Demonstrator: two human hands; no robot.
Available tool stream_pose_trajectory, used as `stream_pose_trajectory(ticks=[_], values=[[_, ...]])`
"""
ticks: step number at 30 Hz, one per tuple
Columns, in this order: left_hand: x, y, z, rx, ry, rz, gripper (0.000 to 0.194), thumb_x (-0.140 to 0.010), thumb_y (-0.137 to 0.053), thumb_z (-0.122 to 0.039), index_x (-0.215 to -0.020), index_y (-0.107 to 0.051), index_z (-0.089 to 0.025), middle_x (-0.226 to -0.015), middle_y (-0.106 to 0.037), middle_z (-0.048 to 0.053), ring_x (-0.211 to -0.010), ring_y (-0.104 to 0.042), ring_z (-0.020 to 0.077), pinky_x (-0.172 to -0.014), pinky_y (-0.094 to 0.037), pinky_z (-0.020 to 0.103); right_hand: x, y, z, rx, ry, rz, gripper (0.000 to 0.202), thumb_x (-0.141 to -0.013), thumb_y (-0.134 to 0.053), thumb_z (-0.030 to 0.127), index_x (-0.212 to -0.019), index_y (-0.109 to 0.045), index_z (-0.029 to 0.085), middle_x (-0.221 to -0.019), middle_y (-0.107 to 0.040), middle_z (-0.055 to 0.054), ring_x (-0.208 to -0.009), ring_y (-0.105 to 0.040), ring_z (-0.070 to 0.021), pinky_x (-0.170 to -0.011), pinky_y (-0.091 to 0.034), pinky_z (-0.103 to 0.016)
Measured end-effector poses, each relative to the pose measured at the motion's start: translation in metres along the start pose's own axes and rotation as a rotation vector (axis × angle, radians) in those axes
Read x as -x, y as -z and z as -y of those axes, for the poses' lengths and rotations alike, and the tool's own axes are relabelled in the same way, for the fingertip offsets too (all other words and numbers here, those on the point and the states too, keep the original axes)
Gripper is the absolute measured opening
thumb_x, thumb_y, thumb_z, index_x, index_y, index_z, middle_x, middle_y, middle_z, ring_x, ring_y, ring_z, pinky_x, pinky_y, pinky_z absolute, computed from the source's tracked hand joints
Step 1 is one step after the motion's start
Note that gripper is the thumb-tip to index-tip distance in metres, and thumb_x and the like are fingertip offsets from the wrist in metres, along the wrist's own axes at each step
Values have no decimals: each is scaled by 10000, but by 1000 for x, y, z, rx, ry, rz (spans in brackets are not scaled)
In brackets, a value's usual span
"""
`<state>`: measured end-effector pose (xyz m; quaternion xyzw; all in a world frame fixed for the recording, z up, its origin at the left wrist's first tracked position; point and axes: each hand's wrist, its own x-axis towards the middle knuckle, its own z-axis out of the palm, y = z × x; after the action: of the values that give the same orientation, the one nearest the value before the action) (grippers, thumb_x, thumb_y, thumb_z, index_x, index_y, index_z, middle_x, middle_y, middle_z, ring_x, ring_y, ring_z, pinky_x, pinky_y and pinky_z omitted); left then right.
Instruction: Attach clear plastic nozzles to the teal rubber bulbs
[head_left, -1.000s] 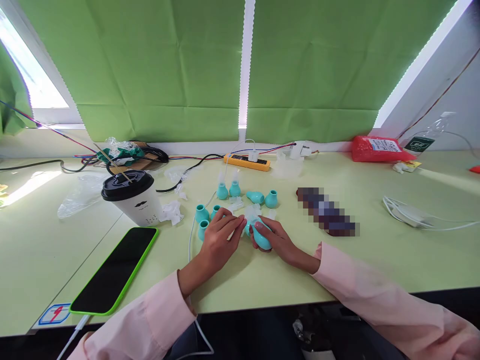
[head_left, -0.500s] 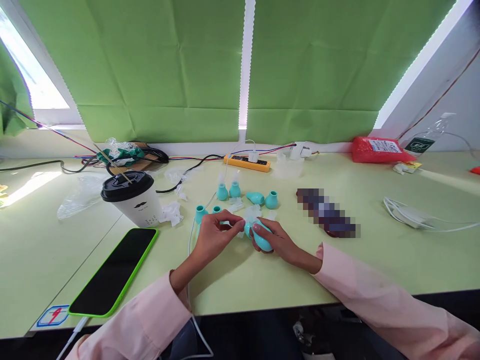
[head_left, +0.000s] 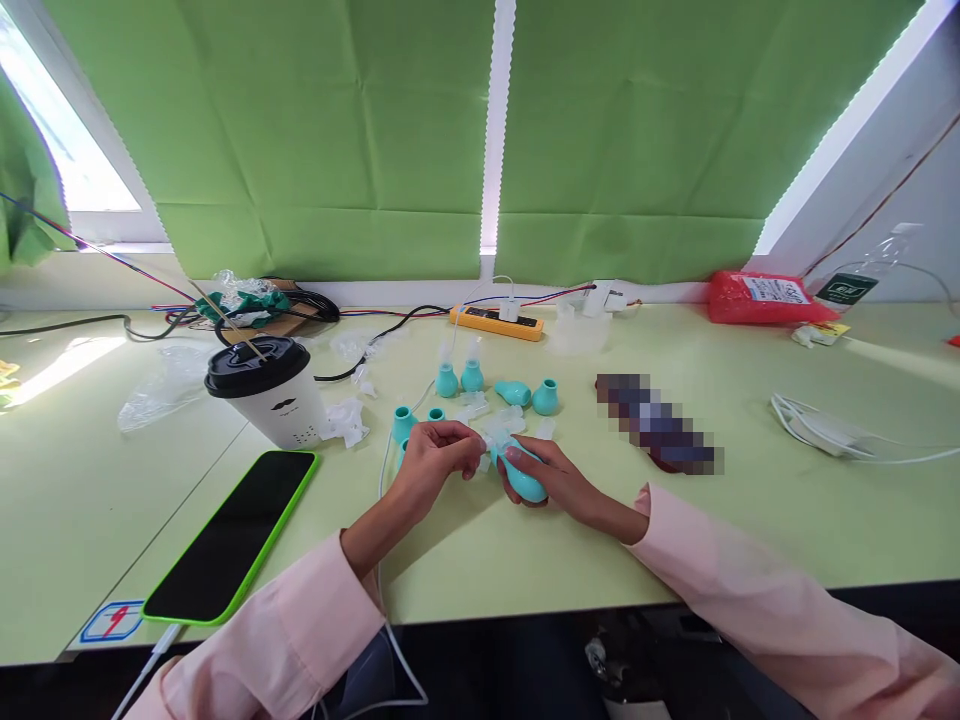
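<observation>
My right hand is wrapped round a teal squeeze bulb, its neck pointing up and left. My left hand is pinched on a clear plastic nozzle at the neck of that bulb; the fingers hide part of it, and I cannot tell how firmly the nozzle sits in the neck. More clear nozzles lie just beyond my hands. Behind them are several other teal bulbs: one lying on its side, one upright with an open mouth, and two fitted with clear nozzles.
A paper cup with a black lid and a green-cased phone are at the left. Behind the bulbs lies an orange power strip. To the right are a blurred dark object, a white cable and a red package.
My left fingers have shifted slightly left from the bulb's neck, and the clear nozzle there shows more. My right hand keeps its hold on the bulb. The view has tilted slightly.
</observation>
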<state>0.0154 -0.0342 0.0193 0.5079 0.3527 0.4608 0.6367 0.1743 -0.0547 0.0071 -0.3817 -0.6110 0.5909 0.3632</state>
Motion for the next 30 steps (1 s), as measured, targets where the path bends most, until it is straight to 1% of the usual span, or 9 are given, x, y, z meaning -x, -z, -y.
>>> stream_pose_trajectory(ticks=[7, 10, 12, 16, 17, 19, 22, 26, 30], values=[[-1, 3, 0, 128, 79, 95, 92, -615, -534, -135, -524, -543, -125, -445, -451, -23, -433, -397, 54, -391, -295, 183, -2, 2, 7, -372, -190, 118, 343, -757, -398, 480, -698, -463, 148, -452, -472, 17, -372, -340, -53, -348, -148, -172], [-1, 4, -1, 26, 25, 117, 99, -636, -511, -164, -543, -529, -134, -465, -445, -23, -430, -381, 58, -390, -304, 192, -5, 7, 9, -560, -243, 136, 338, -763, -385, 477, -707, -460, 152, -462, -457, 27, -349, -300, -34, -344, -116, -167], [-1, 3, -2, -251, -145, 90, 92, -645, -502, -168, -563, -531, -137, -503, -473, -12, -443, -396, 67, -414, -337, 210, -5, 10, 10, -611, -222, 124, 323, -774, -378, 458, -705, -462, 153, -474, -457, 28, -346, -291, -27, -344, -110, -165], [-8, 7, 4, -1161, -752, -112, 154, -677, -465, -135, -544, -543, -142, -514, -497, 29, -596, -462, 146, -469, -356, 244, -3, 10, 12, -528, -202, 87, 327, -776, -388, 447, -691, -477, 144, -464, -468, 10, -376, -331, -42, -350, -124, -166], [-11, 9, 7, -1373, -845, -140, 184, -694, -442, -116, -544, -546, -140, -518, -501, 43, -632, -467, 169, -465, -348, 249, -2, 8, 12, -504, -206, 87, 333, -772, -393, 452, -688, -480, 142, -455, -467, 8, -377, -333, -45, -351, -126, -169], [-16, 12, 12, -1692, -916, -152, 213, -709, -415, -72, -553, -548, -128, -549, -510, 70, -672, -470, 199, -484, -354, 271, -1, 6, 13, -470, -206, 93, 336, -765, -401, 455, -688, -485, 139, -445, -464, 8, -375, -325, -48, -351, -127, -173], [-20, 16, 16, -1928, -867, -169, 206, -701, -406, -20, -591, -551, -115, -637, -525, 101, -725, -469, 229, -552, -376, 315, 0, 5, 13, -451, -203, 80, 329, -757, -409, 455, -697, -487, 142, -459, -461, 10, -384, -323, -50, -352, -129, -174], [-18, 16, 12, -1951, -830, -193, 234, -706, -373, 10, -757, -566, -112, -727, -552, 115, -776, -463, 243, -600, -379, 346, -1, 6, 10, -389, -188, 56, 325, -746, -418, 465, -708, -484, 149, -486, -463, 12, -392, -336, -57, -347, -136, -173], [-7, 13, 2, -1538, -978, -220, 222, -763, -373, -76, -919, -523, -129, -744, -569, 86, -773, -451, 209, -616, -380, 320, 0, 3, 4, -118, -87, 29, 296, -731, -468, 441, -666, -468, 153, -463, -457, 26, -384, -326, -56, -348, -181, -178]])
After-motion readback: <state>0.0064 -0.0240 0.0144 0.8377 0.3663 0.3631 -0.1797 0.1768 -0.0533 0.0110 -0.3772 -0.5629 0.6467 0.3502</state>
